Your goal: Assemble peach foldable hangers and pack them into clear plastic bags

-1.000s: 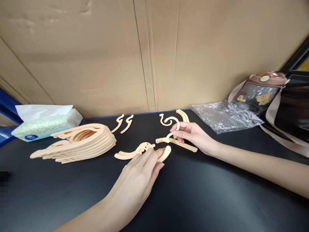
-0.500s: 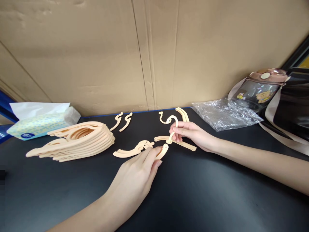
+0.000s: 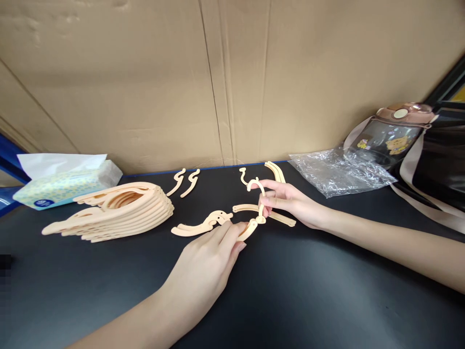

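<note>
My right hand pinches a peach plastic hook piece and holds it upright, its lower end meeting the tip of a hanger arm piece. My left hand lies on that arm piece, fingers pressing it onto the black table. A second hanger arm lies just left of my left fingers. Another arm piece lies under my right hand.
A stack of assembled peach hangers sits at the left, a tissue pack behind it. Two loose hooks and several spare pieces lie by the cardboard wall. Crumpled clear plastic and a water bottle are at the right.
My right hand has brought the hook down and toward the arm piece under my left fingers; the hook's end now meets that piece. My left hand has barely moved.
</note>
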Demonstrator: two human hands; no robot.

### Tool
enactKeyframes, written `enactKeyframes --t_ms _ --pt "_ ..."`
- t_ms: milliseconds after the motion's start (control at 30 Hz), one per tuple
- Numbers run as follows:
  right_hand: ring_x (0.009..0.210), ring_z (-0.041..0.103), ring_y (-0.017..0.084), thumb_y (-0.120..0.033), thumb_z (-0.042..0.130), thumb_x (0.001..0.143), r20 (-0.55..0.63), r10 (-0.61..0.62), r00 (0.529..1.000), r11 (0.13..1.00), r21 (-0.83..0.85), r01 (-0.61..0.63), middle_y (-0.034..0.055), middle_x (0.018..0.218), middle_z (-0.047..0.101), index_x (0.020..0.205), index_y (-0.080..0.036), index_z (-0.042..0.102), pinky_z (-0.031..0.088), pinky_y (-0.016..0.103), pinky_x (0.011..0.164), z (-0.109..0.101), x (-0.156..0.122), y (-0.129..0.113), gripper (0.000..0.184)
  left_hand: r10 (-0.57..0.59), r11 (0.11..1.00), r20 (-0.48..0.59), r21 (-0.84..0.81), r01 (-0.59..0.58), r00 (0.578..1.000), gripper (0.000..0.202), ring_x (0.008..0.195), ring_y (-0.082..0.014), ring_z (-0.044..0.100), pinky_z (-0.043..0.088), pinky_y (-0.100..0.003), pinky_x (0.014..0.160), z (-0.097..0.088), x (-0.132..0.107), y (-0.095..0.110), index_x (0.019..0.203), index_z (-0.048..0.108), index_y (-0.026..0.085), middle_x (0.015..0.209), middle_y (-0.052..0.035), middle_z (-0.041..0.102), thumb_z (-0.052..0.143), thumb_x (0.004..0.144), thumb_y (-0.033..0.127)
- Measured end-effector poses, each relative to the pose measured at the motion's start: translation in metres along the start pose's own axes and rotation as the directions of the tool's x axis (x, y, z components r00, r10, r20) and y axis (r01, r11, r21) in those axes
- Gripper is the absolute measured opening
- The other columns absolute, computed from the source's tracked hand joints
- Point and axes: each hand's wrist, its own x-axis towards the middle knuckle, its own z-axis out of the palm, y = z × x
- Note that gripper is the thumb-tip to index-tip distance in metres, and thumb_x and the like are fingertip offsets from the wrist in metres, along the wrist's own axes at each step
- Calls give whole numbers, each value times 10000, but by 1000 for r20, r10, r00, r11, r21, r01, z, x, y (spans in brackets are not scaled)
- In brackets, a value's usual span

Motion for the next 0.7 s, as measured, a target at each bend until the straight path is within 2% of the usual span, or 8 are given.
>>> enactKeyframes --t_ms 267,500,700 --pt "697 616 120 -323 606 902 30 19 999 1000 2 -19 -25 719 652 1217 -198 524 476 292 772 2 -1 -3 348 34 999 16 -4 -34 999 208 698 -167 643 462 -265 566 0 -1 0 1162 444 237 890 5 644 317 1005 183" --pt "685 634 114 -301 618 896 76 23 997 1000 19 -25 -22 707 676 1029 -201 524 479 271 730 2 -1 -5 191 76 997 60 7 -77 995 213 699 -159 638 453 -255 564 -2 -1 1 1188 435 215 868 5 628 311 1016 186" --pt "665 624 111 -313 662 860 72 67 995 997 21 -69 -34 696 649 896 -202 500 474 257 697 -1 0 -4 199 108 994 41 29 -109 993 231 675 -154 626 446 -258 550 1 0 -1 1199 452 207 835 16 607 304 1023 192"
